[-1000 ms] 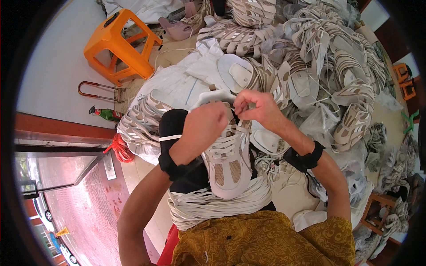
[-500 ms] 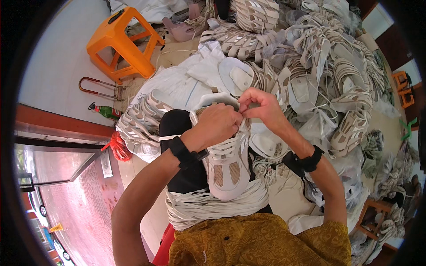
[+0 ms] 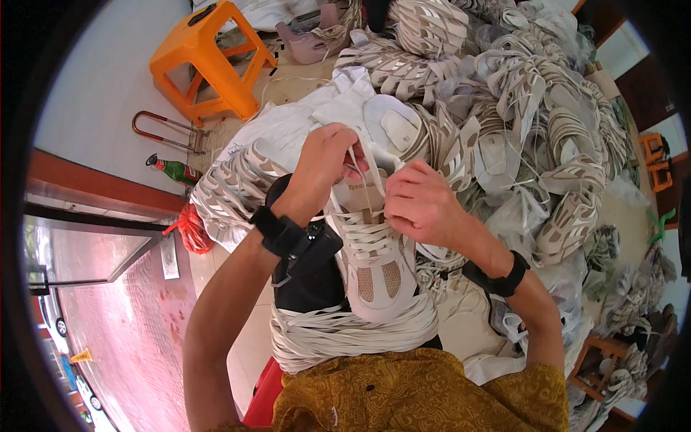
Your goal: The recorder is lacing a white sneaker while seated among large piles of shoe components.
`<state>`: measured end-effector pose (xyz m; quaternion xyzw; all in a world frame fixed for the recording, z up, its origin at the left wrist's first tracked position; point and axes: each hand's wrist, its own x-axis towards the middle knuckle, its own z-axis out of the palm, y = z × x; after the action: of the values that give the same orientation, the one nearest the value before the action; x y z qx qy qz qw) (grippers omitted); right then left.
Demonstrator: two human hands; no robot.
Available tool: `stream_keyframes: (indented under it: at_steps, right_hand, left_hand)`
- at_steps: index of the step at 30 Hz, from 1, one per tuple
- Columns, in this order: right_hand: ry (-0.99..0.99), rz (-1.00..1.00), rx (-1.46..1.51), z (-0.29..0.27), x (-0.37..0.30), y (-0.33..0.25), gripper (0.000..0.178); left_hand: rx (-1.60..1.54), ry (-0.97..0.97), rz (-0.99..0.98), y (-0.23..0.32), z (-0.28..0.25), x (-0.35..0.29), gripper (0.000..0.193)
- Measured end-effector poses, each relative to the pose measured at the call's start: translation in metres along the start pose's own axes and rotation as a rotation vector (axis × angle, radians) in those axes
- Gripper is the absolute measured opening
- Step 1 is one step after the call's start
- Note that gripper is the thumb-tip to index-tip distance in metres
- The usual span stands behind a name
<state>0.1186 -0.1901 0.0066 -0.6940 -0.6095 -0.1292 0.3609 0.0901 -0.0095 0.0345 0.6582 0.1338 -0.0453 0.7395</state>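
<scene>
At the centre of the frame we see a white shoe upper (image 3: pixel 374 259) with beige mesh panels, standing toe-down toward the lower edge, its laced front facing us. Our left hand (image 3: pixel 327 162) sits just above its collar, fingers pinched together on a white lace (image 3: pixel 358 167) that runs down into the eyelets. Our right hand (image 3: pixel 417 201) lies just right of the tongue, fingers curled shut against the upper's top edge — whether they also hold a lace end, we cannot tell. Both wrists carry black bands.

Below the upper, near the lower middle, a bundle of loose white laces (image 3: pixel 345 335) lies across the lap, touching the upper's toe. A black form (image 3: pixel 306 266) stands just left of the upper, partly behind the left wrist.

As for containers: clear plastic bags (image 3: pixel 504 216) at centre right lie among heaps of white and beige shoe uppers (image 3: pixel 540 122) that fill the upper right of the frame; what each bag holds is too crumpled to tell. At the upper middle, a white sack (image 3: pixel 281 129) lies under more uppers.

At the upper left stands an orange plastic stool (image 3: pixel 205 57) — beneath it in the frame, a green bottle (image 3: pixel 173 171) lies on the floor beside a red bag (image 3: pixel 188 227).
</scene>
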Motion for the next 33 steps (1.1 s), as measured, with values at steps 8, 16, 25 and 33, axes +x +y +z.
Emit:
stream_keyframes:
  at_steps: [8,16,25,33]
  right_hand:
    - [-0.308,0.327,-0.265,0.018,0.009,-0.016,0.004]
    - [-0.281,0.615,-0.108,0.024,-0.004,-0.009,0.010]
    - [-0.394,0.580,-0.076,0.018,-0.002,-0.006,0.008]
    - [-0.493,0.803,0.187,0.007,0.013,-0.007,0.016]
  left_hand:
    - [0.028,-0.095,-0.005,0.005,-0.008,0.005,0.021]
    - [1.076,-0.116,0.515,-0.012,-0.034,-0.031,0.018]
    - [1.410,-0.087,0.767,-0.027,-0.016,-0.050,0.011]
    - [1.445,-0.170,0.824,-0.034,-0.013,-0.043,0.004]
